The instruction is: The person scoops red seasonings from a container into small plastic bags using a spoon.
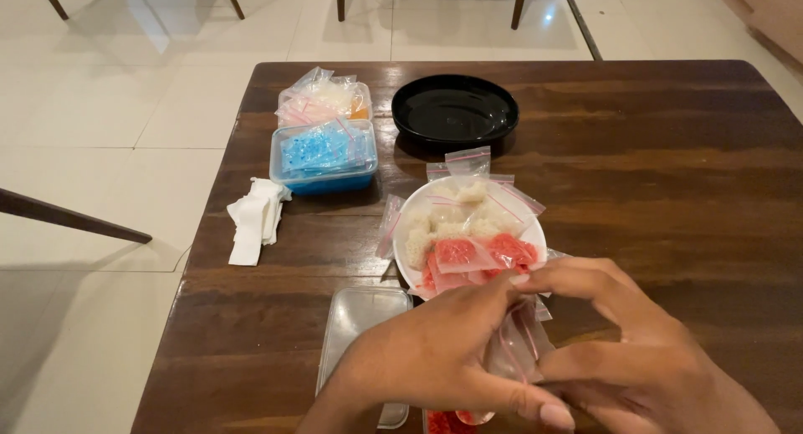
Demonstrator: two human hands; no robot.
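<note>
My left hand (435, 359) and my right hand (644, 350) meet at the near edge of the table, both pinching a small clear zip bag (514, 346) between their fingers. Just beyond them sits a white bowl (418, 201) piled with small bags of white beads and red beads (485, 254). A bit of red (447, 422) shows under my left hand at the frame's bottom edge. What the held bag contains is hidden by my fingers.
A clear plastic lid (355, 325) lies left of my left hand. Further back stand a blue tub of blue bead bags (322, 154), a tub of pale bags (322, 99), a black plate (454, 109) and folded white tissue (255, 217) on the wooden table (669, 175).
</note>
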